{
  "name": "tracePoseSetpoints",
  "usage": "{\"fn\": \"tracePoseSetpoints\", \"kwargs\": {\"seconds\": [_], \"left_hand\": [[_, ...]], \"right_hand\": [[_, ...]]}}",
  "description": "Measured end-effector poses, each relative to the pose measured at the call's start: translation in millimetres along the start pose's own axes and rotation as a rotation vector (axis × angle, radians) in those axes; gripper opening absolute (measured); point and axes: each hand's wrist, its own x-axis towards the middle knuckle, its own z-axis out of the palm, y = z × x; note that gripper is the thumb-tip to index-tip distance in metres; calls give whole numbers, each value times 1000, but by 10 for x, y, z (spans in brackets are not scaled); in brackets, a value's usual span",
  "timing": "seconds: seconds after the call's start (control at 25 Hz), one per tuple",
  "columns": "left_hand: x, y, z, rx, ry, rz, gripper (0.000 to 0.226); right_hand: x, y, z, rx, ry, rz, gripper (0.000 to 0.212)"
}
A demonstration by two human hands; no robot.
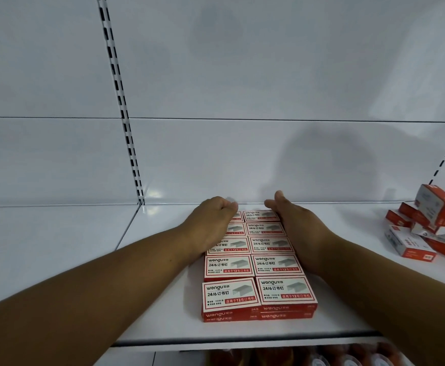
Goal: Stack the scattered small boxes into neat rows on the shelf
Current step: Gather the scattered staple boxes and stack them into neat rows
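Red-and-white cardboard staple boxes (258, 262), laid flat in two columns of five and at least two layers deep, on the white metal shelf (163, 299), running from near its front edge back towards the rear panel. I see the front-left box sitting slightly skewed and proud of its neighbour, so the block is not yet square.

My left hand (213, 220) rests on the far left boxes with fingers curled loosely at the back corner; I cannot tell whether it pinches a box or only presses. My right hand (292, 220) lies edge-on against the right flank of the far boxes, fingers fairly straight, gripping nothing.

Loose heap of the same red-and-white boxes (427, 228) lies well apart at the right of the shelf, tumbled at angles, not yet stacked.

Risks, as I judge them: squeezing only the far end may fan the near boxes outward; uneven pressure could shear the upper layer over the lower; my forearms, lying close beside the columns, could nudge the front boxes towards the shelf lip
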Motion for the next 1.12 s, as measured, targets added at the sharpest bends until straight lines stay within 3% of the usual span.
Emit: {"fn": "tracePoseSetpoints", "kwargs": {"seconds": [0.12, 0.24, 0.32, 0.48, 0.76, 0.96, 1.12], "left_hand": [[-37, 39, -17, -143, 0, -25, 26], [-33, 1, -84, -610, 28, -188, 24], [-56, -33, -78, -749, 11, -254, 31], [-119, -18, -26, -790, 27, -275, 32], [-179, -26, -73, -805, 17, -292, 38], [-213, -67, -109, -736, -22, -283, 37], [-211, -33, -108, -704, -30, -256, 34]], "right_hand": [[-21, 30, 7, -44, 15, -33, 55], [-16, 32, -9, -40, -1, -29, 62], [-3, 25, -24, -36, -35, -11, 67], [38, 40, -56, -70, -72, -9, 66], [135, 98, -84, -10, -52, -11, 46], [260, 169, -129, -155, 9, -94, 63], [252, 143, -141, -210, -1, -109, 52]]}}
